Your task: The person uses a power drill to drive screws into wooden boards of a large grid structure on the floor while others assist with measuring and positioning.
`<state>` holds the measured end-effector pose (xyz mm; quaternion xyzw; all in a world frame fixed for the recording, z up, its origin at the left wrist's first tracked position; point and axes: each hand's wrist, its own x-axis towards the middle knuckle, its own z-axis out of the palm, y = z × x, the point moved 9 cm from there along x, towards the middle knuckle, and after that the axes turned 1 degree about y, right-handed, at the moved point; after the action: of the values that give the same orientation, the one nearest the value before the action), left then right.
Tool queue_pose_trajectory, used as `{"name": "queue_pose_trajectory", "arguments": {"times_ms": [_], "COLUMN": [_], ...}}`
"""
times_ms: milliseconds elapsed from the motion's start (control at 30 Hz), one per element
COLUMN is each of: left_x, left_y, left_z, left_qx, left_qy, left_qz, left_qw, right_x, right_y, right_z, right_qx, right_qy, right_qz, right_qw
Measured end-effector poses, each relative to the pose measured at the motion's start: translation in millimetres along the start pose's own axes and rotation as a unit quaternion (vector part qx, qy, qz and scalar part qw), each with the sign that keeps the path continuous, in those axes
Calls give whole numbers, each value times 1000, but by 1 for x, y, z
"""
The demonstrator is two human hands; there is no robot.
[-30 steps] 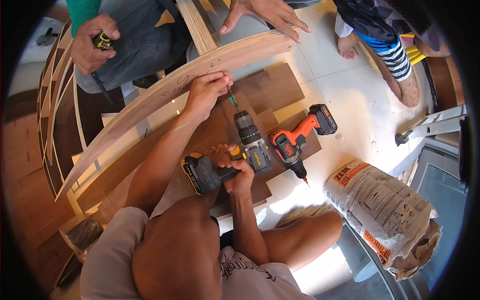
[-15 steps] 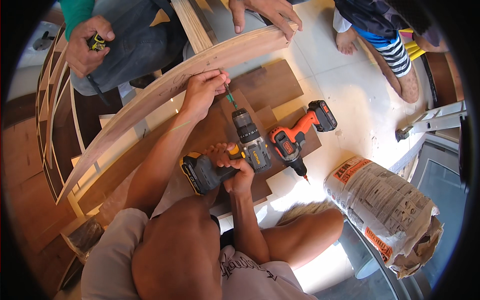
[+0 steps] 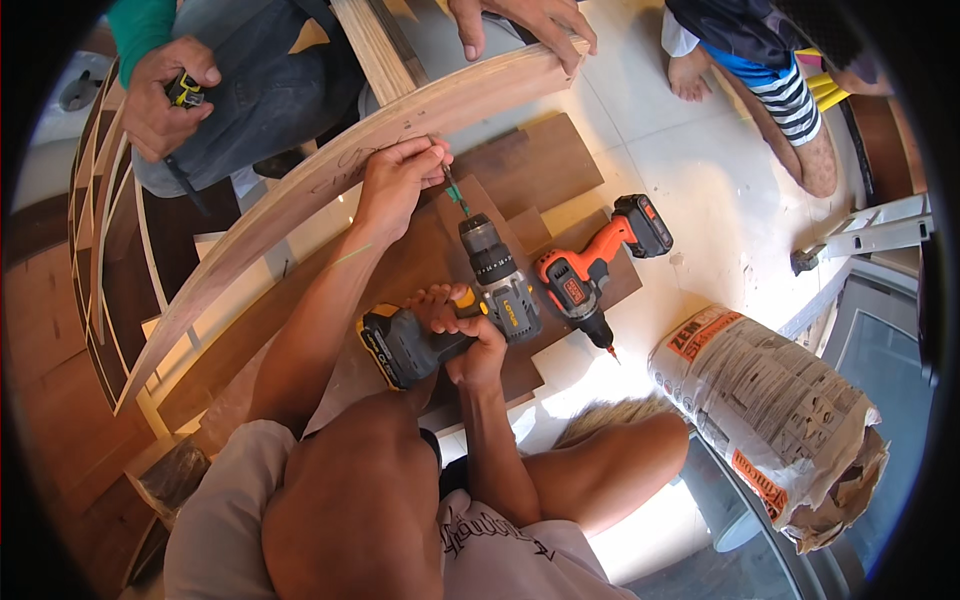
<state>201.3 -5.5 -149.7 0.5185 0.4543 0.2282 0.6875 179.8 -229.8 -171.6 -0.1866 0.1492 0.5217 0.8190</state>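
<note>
My right hand (image 3: 478, 350) is wrapped round the handle of a grey and yellow cordless drill (image 3: 508, 300), its chuck pointing away from me. A green driver bit (image 3: 457, 196) sticks out of the chuck. My left hand (image 3: 395, 185) is closed in a pinch at the bit's tip, on a thin dark screw (image 3: 447, 174) mostly hidden by the fingers. That hand is right beside the face of a curved wooden board (image 3: 330, 180) with pencil marks. An orange and black cordless drill (image 3: 580, 285) lies just right of the drill I hold.
Another person's hand (image 3: 530, 25) rests on the board's far end; their other hand (image 3: 165, 100) holds a small yellow and black tape measure (image 3: 185, 90). Brown wood panels (image 3: 540, 165) lie below. A torn paper sack (image 3: 765, 410) stands right, near a metal ladder (image 3: 880, 232). Someone's bare leg (image 3: 815, 165) is far right.
The view has shifted slightly, moving the far part of the scene a little left and up. Both my hands keep their holds, and the drill stays in the same pose.
</note>
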Motion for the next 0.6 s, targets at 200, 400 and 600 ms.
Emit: {"name": "queue_pose_trajectory", "arguments": {"times_ms": [200,400,600], "left_x": [0,2,3], "left_y": [0,-5,-6], "left_z": [-2,-2,0], "left_qx": [5,0,-6], "left_qy": [0,-5,-10], "left_qz": [-3,-3,-8], "left_qw": [1000,1000,1000], "right_x": [-1,0,0], "right_y": [2,3,1], "right_z": [-1,-8,1], "right_qx": [-5,-17,0], "right_qy": [4,14,5], "right_qz": [-5,-9,-22], "right_qw": [1000,1000,1000]}}
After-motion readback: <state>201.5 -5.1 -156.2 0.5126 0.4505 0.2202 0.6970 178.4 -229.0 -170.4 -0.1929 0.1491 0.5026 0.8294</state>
